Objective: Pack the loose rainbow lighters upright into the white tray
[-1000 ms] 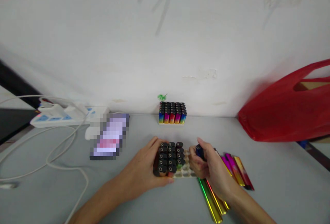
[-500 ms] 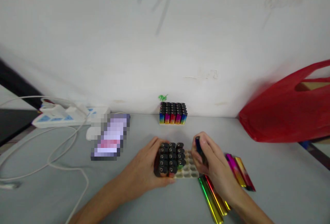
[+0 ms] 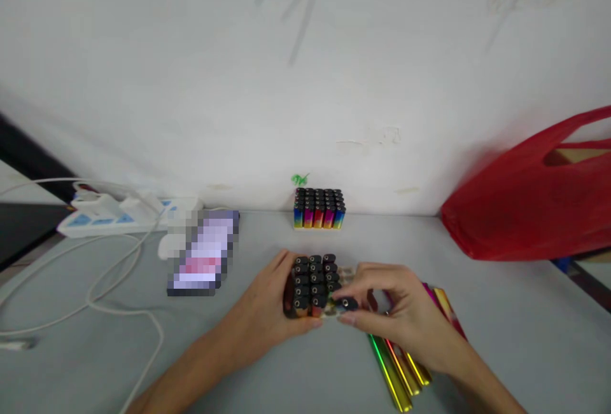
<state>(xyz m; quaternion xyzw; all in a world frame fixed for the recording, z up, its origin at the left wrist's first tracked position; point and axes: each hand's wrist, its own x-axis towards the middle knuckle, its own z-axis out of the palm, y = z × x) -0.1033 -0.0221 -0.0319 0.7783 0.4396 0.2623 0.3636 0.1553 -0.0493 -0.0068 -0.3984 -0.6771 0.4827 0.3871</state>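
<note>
The right hand [image 3: 405, 312] pinches one black-capped lighter [image 3: 347, 304] between thumb and fingertips, cap up, at the near right side of the grouped lighters [image 3: 315, 283]. The left hand [image 3: 258, 315] is curved around their left side, thumb along the near edge, and seems to steady them. They stand close together in a pale holder [image 3: 347, 271], partly hidden by the right fingers

The step in hand looks like seating the pinched lighter in the holder; whether its base is in a socket, I cannot tell. That placement calls for an upright lighter, lined up with the socket, and a light push that leaves its neighbours standing

Just beside the right hand, shiny loose lighters [image 3: 394, 376] lie on the grey table [image 3: 262, 382], with more [image 3: 446, 306] beyond its wrist. Farther out, a full upright set [image 3: 319, 210] stands near the wall [image 3: 305, 83], a phone [image 3: 205, 252] and power strip [image 3: 119, 226] lie to the left, and a red bag [image 3: 534, 204] sits to the right
</note>
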